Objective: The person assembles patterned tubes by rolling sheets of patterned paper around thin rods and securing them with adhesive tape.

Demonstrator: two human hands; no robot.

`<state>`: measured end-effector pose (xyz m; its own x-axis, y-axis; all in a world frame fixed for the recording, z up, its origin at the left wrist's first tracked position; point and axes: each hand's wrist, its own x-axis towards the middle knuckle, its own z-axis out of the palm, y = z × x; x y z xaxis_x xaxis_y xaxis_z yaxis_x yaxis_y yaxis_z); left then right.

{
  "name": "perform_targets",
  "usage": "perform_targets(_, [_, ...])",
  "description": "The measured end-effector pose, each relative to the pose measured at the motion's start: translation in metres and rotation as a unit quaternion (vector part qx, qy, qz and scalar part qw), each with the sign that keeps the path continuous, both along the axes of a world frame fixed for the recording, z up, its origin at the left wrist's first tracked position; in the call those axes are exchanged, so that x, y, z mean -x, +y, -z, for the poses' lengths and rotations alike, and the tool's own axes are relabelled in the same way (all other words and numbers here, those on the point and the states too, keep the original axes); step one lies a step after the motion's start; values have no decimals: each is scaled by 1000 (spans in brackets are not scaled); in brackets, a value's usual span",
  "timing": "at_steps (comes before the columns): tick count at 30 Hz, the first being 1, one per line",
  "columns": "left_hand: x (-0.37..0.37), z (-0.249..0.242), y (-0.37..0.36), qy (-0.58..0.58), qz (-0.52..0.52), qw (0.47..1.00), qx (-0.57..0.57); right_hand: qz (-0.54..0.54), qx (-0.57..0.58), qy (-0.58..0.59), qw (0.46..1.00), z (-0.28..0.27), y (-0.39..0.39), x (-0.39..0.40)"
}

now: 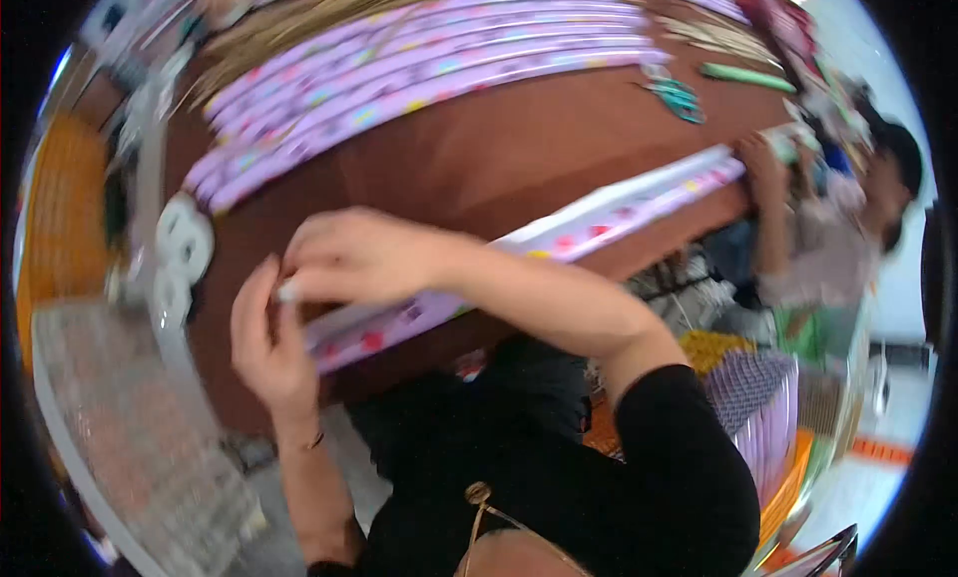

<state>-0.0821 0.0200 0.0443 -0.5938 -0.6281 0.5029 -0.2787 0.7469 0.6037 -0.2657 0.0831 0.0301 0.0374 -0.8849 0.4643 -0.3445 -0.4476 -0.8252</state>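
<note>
My left hand and my right hand meet above the near left part of the brown table. Their fingertips are pinched close together around a small white bit, too blurred to name. Under my right forearm lies a long strip of lilac patterned wrapping paper, with a white edge showing along its far side. Its left end comes up close to my left hand, beside the fingers. Another person's hand is at the strip's right end.
Several lilac patterned rolls lie side by side at the back, beside bundled brown sticks. White tape rolls sit at the table's left edge. Teal-handled scissors and a green roll lie at the right. A person is there.
</note>
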Motion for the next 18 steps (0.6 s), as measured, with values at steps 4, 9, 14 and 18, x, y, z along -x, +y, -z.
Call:
perform_targets(4, [-19,1,10,40,-60,995,68,40,-115,-168,978,-3,6,3])
perform_targets(9, [-54,23,22,-39,-1,993,108,21,-193,-245,950,-11,7,4])
perform_targets(14, [-52,35,18,-111,40,991,60,13,-249,-250,935,-17,6,0])
perform_targets(18, [-51,36,18,-108,37,992,56,-59,-338,-309,887,-27,11,-14])
